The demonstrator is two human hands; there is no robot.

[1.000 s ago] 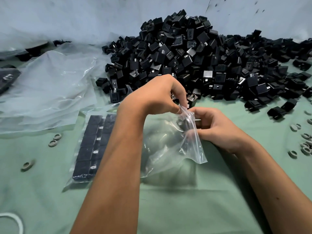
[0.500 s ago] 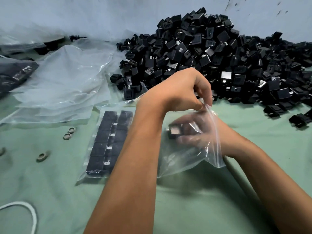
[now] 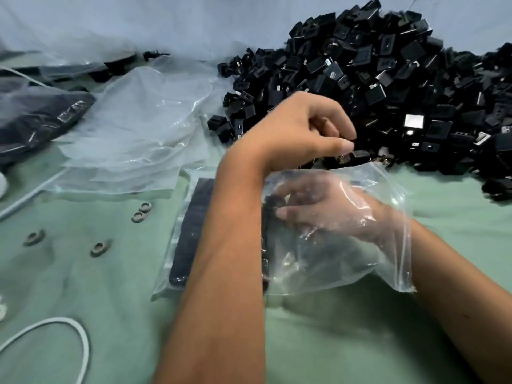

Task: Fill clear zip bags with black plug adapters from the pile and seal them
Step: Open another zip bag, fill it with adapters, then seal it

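A big pile of black plug adapters (image 3: 388,79) lies at the back right of the green cloth. My left hand (image 3: 302,134) is at the pile's near edge, fingers curled, thumb and fingertips pinching a black adapter (image 3: 360,155). My right hand (image 3: 327,212) is inside a clear zip bag (image 3: 346,259) that lies in front of the pile. Its fingers hold a second black adapter (image 3: 273,202) deep in the bag. My left forearm partly hides a filled bag of adapters (image 3: 191,231) lying flat.
A stack of empty clear bags (image 3: 138,128) lies at the back left, with dark filled bags (image 3: 36,120) beyond it. Several small grey rings (image 3: 138,216) are scattered on the cloth. A white cable loop (image 3: 69,336) lies at the front left.
My right hand went into the bag with an adapter and pushed deeper. My left hand let go of the bag's mouth and moved up to the pile's edge.
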